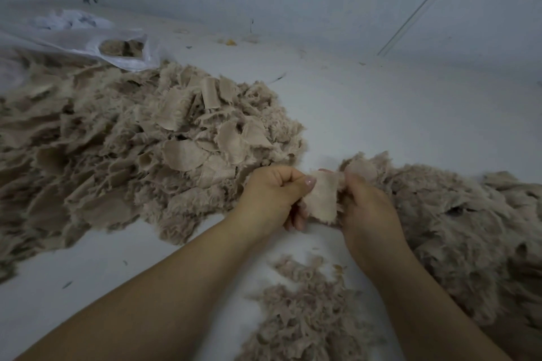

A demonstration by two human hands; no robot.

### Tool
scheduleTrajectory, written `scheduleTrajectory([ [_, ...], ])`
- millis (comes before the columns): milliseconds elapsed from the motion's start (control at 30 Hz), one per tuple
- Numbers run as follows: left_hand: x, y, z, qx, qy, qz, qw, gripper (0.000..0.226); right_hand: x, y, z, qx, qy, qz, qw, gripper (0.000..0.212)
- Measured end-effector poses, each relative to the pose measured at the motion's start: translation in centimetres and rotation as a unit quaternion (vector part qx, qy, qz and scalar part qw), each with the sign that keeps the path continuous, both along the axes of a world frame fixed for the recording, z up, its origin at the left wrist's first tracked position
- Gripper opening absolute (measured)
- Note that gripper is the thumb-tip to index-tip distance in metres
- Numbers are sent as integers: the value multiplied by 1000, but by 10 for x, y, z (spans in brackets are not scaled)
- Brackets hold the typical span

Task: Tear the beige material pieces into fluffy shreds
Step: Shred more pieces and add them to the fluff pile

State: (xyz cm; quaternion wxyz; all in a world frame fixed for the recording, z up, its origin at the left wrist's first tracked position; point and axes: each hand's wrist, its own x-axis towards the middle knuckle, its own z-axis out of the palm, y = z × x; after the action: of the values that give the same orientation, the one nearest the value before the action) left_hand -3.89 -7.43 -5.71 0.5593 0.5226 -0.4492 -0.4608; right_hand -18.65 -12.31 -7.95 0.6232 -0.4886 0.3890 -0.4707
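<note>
Plastic bag (pixel 123 56) holding beige scraps (pixel 121 47), hands (pixel 319 199) pinching beige piece (pixel 321 199)

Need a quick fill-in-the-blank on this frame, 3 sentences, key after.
1. Both hands grip one beige ____.
2. The left hand and right hand hold it above the ____ floor.
3. The plastic bag lies at the far ____ of the view.
Missing: piece; white; left
</note>
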Motion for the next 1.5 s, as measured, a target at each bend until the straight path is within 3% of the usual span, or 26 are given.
scheduleTrajectory([
  [67,-1,1,0,20,-22,-21,999,26,0,3,0,-17,20,19,999,38],
  [133,-3,0,1,25,-10,-11,1000,25,-1,3,0,-13,24,-20,999,22],
  [200,3,-5,8,-41,120,73,989,24,0,2,3,32,-35,-60,997,28],
  [233,7,-9,14,-95,200,115,969,20,1,1,5,59,-78,-70,993,30],
  [300,10,-14,19,-172,268,136,938,8,4,1,7,87,-112,-71,987,29],
  [367,6,-16,9,-143,164,123,968,31,6,4,9,93,-117,-62,987,35],
  [400,2,-16,0,-107,31,106,988,37,7,5,10,96,-123,-53,986,39],
  [467,-6,-16,-14,-72,-244,31,967,40,8,7,13,96,-135,-40,985,46],
  [500,-9,-17,-19,-83,-322,-7,943,43,7,8,14,95,-147,-44,984,49],
  [633,-14,-22,-21,-103,-403,-60,908,45,2,7,19,32,-158,-129,978,43],
  [733,-14,-22,-22,-126,-544,-62,827,26,-2,5,20,52,-162,-162,972,41],
  [867,-8,-18,-18,-116,-659,-68,740,29,-6,2,19,105,-228,-167,953,45],
  [933,-8,-13,-17,-129,-639,-66,756,22,-8,1,18,119,-252,-163,947,46],
  [1033,-14,-5,-14,-193,-505,-12,841,11,-7,2,17,125,-255,-159,946,42],
  [1100,-21,-8,-10,-183,-452,-6,873,17,-5,3,17,131,-254,-157,945,41],
  [1233,-27,-20,-8,-141,-443,-56,884,8,-3,5,17,151,-262,-147,942,38],
  [1333,-23,-20,-13,-110,-370,-58,921,14,-5,4,19,155,-275,-129,940,35],
  [1500,-20,-10,-11,-79,-264,-25,961,9,-4,3,22,202,-286,-49,936,51],
])
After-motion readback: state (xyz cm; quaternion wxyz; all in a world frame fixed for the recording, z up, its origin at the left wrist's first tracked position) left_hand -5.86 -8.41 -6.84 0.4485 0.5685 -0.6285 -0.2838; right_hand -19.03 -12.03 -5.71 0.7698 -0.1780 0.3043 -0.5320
